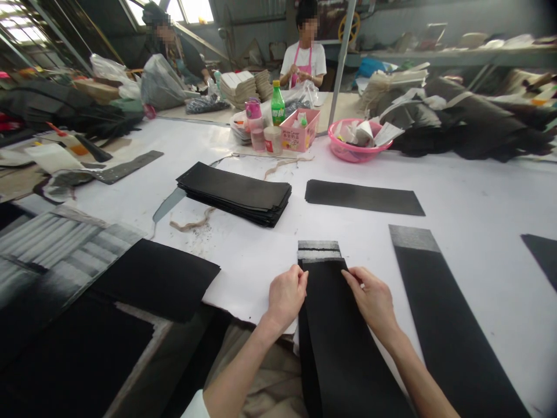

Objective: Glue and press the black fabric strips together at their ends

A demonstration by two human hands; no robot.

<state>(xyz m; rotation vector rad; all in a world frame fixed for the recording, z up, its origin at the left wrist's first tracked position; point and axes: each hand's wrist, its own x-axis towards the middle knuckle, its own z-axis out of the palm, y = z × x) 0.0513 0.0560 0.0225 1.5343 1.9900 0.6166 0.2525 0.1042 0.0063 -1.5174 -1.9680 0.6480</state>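
A long black strip of sheet material (335, 325) lies before me, its far end pinched at both corners. My left hand (287, 296) grips the left corner between thumb and fingers. At the right corner, my right hand (369, 296) pinches the edge. Beneath it, another black strip shows a whitish-grey coated end (318, 247) just beyond the held edge; the two ends lie close, and whether they touch cannot be made out. To the right rests a separate black strip (448, 302) with a greyish band at its far end.
A stack of black pieces (235, 188) and a single black piece (363, 196) lie farther back on the white table (256, 261). Coated sheets (65, 249) spread at left. A pink basket (357, 152), pink box (300, 133) and bottles stand behind. Two people work across the table.
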